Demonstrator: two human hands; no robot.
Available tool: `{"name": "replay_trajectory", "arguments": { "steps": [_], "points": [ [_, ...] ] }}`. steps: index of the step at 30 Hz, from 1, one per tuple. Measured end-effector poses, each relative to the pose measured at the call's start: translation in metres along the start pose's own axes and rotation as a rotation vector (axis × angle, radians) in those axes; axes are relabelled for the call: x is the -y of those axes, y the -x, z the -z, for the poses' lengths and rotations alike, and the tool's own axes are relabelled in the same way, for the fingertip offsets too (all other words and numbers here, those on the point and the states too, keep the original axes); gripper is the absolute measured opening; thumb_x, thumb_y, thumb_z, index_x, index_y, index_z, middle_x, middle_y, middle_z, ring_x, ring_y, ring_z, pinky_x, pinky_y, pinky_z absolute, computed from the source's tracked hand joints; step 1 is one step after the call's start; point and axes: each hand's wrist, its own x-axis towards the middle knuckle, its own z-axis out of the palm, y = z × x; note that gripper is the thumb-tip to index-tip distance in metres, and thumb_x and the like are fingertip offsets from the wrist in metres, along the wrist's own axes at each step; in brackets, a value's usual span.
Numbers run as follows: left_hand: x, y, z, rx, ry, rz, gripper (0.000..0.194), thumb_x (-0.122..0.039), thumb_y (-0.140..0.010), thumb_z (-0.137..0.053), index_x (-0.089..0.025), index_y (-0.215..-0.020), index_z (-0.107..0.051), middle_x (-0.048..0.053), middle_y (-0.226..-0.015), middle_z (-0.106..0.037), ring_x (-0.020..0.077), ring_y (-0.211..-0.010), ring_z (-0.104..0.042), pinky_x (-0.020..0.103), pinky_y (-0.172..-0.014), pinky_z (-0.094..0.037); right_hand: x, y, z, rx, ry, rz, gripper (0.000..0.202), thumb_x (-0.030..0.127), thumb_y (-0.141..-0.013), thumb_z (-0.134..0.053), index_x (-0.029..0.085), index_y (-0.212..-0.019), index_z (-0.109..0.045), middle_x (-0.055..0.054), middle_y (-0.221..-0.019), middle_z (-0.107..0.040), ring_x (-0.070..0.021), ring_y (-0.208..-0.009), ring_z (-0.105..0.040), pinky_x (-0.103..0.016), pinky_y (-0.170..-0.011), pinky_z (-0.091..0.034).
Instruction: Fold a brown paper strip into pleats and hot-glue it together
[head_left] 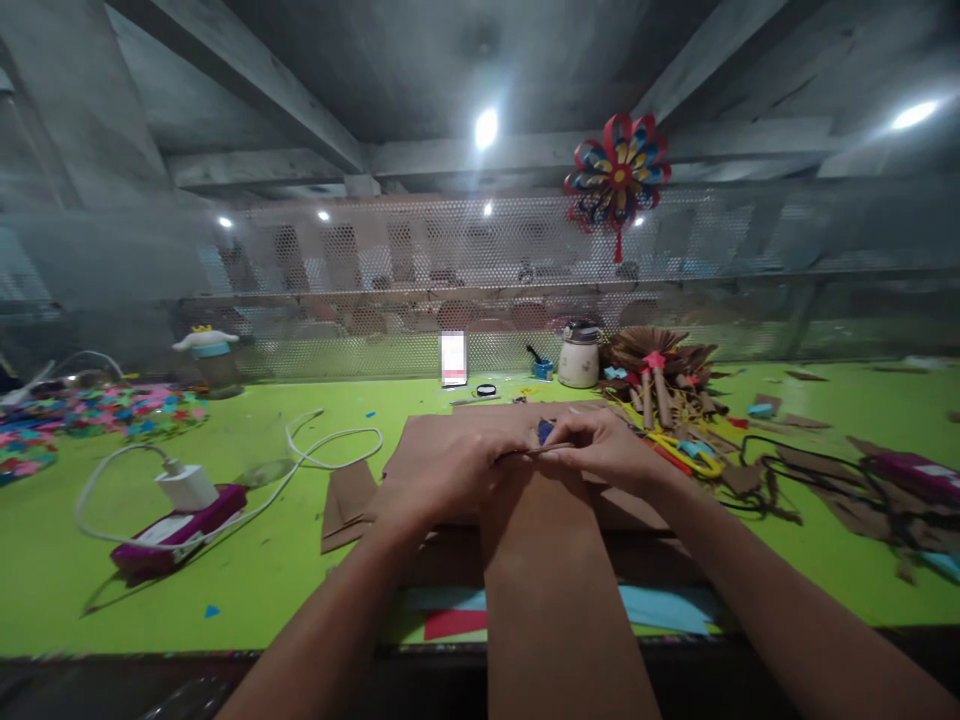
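Note:
A long strip of brown paper [551, 590] runs from the near edge of the view up to both hands, its far end folded or gathered between them. My left hand [480, 462] is closed on the left side of that end. On the right side, my right hand [596, 440] pinches the same end between thumb and fingers. A small dark blue piece [545, 431] shows just behind the fingertips; what it is cannot be made out. Flat sheets of brown paper [427, 445] lie beneath and behind the hands.
A purple power strip [180, 530] with a white plug and cable lies left. Paper stars [127, 405] are heaped far left. Behind stand a lit phone [453, 358] and a white jar [578, 358]. Yellow-handled pliers [686, 455], black cables and paper scraps lie right.

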Motion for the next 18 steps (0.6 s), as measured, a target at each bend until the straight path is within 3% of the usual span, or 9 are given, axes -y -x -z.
{"name": "replay_trajectory", "arguments": {
  "steps": [8, 13, 18],
  "points": [
    [0.012, -0.002, -0.014, 0.016, 0.197, 0.012, 0.024, -0.031, -0.083, -0.044, -0.028, -0.098, -0.064, 0.0, -0.093, -0.068, 0.0134, -0.077, -0.058, 0.022, -0.064, -0.039, -0.003, -0.001, 0.005, 0.0, 0.039, 0.062, 0.031, 0.039, -0.064, -0.066, 0.01, -0.073, -0.067, -0.007, -0.064, -0.067, -0.0137, -0.056, -0.062, -0.022, -0.05, -0.048],
    [0.009, -0.003, -0.017, 0.035, 0.257, 0.035, 0.026, -0.033, -0.083, -0.044, -0.026, -0.097, -0.064, 0.002, -0.092, -0.068, 0.0146, -0.077, -0.057, 0.023, -0.064, -0.039, -0.003, 0.0, 0.008, -0.011, 0.175, 0.132, 0.031, 0.04, -0.068, -0.063, 0.009, -0.068, -0.069, -0.005, -0.056, -0.064, -0.0082, -0.045, -0.051, -0.018, -0.04, -0.038],
    [0.0, -0.002, -0.012, 0.02, 0.185, 0.067, 0.028, -0.034, -0.083, -0.042, -0.021, -0.08, -0.066, 0.002, -0.077, -0.067, 0.0128, -0.065, -0.054, 0.022, -0.059, -0.034, -0.011, -0.003, 0.01, 0.053, 0.207, 0.098, 0.037, 0.044, -0.072, -0.058, 0.008, -0.07, -0.069, -0.001, -0.047, -0.057, -0.0047, -0.038, -0.041, -0.017, -0.036, -0.03]
  ]
}}
